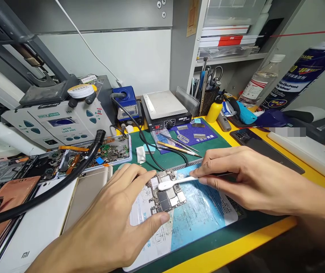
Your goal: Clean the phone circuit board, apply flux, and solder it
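Note:
A phone circuit board [164,200] with dark and silvery chips lies on a blue-and-white printed sheet [201,223]. My left hand [119,212] holds the board between its index finger at the upper left edge and its thumb by the lower edge; the other fingers are curled. In my right hand [233,174], thumb and fingers pinch the thin white handle of a toothbrush [166,185]. Its head lies over the upper middle of the board, back side up, so the bristles are hidden.
Tweezers [179,143] and a yellow pen-like tool [176,148] lie behind the sheet. A black hose [74,180] crosses phones and a parts tray [125,149] on the left. A heating plate [165,106] stands behind; a dark phone [267,149] lies right.

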{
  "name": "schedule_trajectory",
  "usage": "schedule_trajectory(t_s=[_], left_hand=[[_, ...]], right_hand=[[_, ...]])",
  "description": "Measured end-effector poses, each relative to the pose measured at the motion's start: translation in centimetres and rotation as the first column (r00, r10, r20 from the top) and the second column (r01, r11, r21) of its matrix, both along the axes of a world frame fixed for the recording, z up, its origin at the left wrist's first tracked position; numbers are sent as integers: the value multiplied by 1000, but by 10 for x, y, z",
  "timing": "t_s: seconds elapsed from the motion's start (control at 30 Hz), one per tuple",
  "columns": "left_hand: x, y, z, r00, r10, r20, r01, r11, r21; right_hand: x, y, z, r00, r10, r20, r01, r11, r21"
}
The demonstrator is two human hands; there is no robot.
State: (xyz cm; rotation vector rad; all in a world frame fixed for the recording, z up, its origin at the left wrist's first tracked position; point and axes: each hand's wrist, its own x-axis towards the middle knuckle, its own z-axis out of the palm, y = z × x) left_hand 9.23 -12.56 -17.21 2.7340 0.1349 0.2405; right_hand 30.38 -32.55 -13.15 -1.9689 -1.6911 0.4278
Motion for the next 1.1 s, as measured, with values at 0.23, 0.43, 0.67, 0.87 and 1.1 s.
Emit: schedule_trajectory(t_s=[0.23,0.43,0.67,0.87,1.1], left_hand=[[0,-2,0,1000,-6,23,5,1000,6],[1,0,-4,1000,-5,28,5,1000,-17],[-1,-2,-3,995,-23,99,23,1000,9],[-2,-4,2,970,-86,229,78,996,44],[-2,-9,0,962,-87,257,79,996,42]], right_hand=[[4,-3,4,977,-94,-190,82,994,-67],[1,-2,5,977,4,-214,-30,993,-117],[1,4,1,978,-98,-183,87,994,-71],[3,0,3,919,-217,-330,207,976,-65],[4,-3,3,915,-221,-337,222,974,-37]])
